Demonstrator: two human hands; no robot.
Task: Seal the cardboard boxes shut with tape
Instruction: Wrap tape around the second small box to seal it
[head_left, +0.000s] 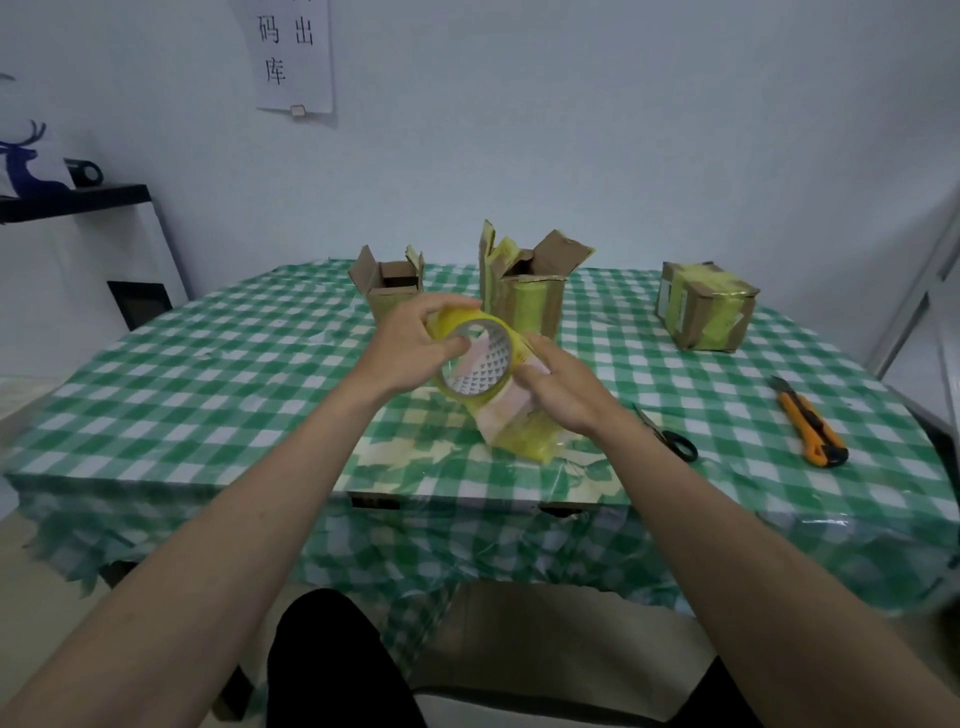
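checked table (208, 364), both hands' fingers gripping tape roll (475, 358) mid-table, scissors (670, 436) just right

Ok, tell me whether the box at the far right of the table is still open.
No, the far-right box has its flaps folded down flat and covered with yellowish tape, unlike the two open boxes behind the tape roll.

Both forearms are bare from elbow to wrist, with no sleeves in sight. The bare left hand (410, 345) and bare right hand (558, 387) carry no gloves, rings, watch or bracelet. Below, the thighs are clothed in plain black fabric trousers (332, 665).
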